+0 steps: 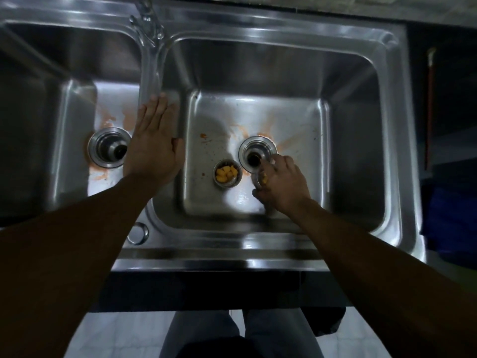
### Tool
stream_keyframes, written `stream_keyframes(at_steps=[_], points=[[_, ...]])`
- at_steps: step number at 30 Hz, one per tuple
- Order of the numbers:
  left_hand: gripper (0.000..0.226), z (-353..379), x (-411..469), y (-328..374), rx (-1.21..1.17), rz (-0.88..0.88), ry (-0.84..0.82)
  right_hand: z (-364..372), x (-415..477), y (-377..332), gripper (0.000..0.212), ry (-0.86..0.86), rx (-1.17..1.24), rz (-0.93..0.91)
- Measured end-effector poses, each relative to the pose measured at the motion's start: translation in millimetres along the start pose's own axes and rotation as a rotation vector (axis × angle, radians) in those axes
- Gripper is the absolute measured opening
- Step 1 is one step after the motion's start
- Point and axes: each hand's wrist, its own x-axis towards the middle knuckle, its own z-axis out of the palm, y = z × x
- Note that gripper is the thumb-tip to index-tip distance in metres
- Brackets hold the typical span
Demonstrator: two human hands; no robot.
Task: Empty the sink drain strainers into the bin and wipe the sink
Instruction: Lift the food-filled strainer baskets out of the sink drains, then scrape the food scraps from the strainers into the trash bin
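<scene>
A steel double sink (232, 244) fills the view. On the right basin's floor stands a small metal strainer (227, 173) holding yellow food bits, just left of the open right drain (255, 155). My right hand (281, 182) is down in that basin beside the drain, fingers closed on a second strainer (261, 178) with yellow bits, mostly hidden by the fingers. My left hand (153, 140) lies flat, fingers apart, on the divider between the basins. The left drain (109, 147) is open. Orange smears stain both basin floors.
The tap (148, 24) stands at the back of the divider. A round cap (138, 233) sits on the front rim. A dark bag-like shape (325, 321) hangs below the counter edge at the right. Pale floor tiles and my legs show below.
</scene>
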Motion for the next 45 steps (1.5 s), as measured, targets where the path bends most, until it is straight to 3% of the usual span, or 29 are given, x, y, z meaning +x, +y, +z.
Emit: stream_keyframes(at_steps=[3, 9, 14, 20, 28, 34, 37, 40, 45], points=[[0.064, 1.5, -0.3, -0.1, 0.009, 0.012, 0.005, 6.0, 1.0, 4.2, 0.087, -0.138, 0.087, 0.072], [0.063, 3.5, -2.0, -0.8, -0.007, 0.026, 0.017, 4.5, -3.8, -0.2, 0.085, -0.143, 0.187, 0.114], [0.069, -0.8, -7.5, -1.6, -0.021, 0.026, -0.077, -5.3, -10.9, -6.7, 0.091, -0.194, 0.289, 0.138], [0.068, -0.5, -36.7, 35.9, -0.056, -0.013, -0.239, -30.2, -36.4, -2.4, 0.052, -0.095, 0.369, 0.19], [0.059, 33.3, -68.0, 169.1, -0.081, 0.102, -0.379, -82.0, -79.3, 56.7, 0.044, 0.184, 0.543, 0.28], [0.063, 58.2, -90.2, 217.8, 0.05, 0.224, -0.467, -121.1, -83.1, 128.0, 0.029, 0.501, 0.573, 0.259], [0.06, 60.1, -98.9, 231.8, -0.052, 0.122, -0.468, -139.2, -74.8, 162.9, 0.03, 0.588, 0.513, 0.339], [0.059, 61.4, -100.0, 245.1, -0.068, 0.056, -0.455, -146.5, -63.7, 198.7, 0.04, 0.516, 0.398, 0.508], [0.054, 55.5, -99.2, 242.4, -0.068, 0.052, -0.433, -155.1, -48.2, 225.2, 0.025, 0.365, 0.427, 0.673]])
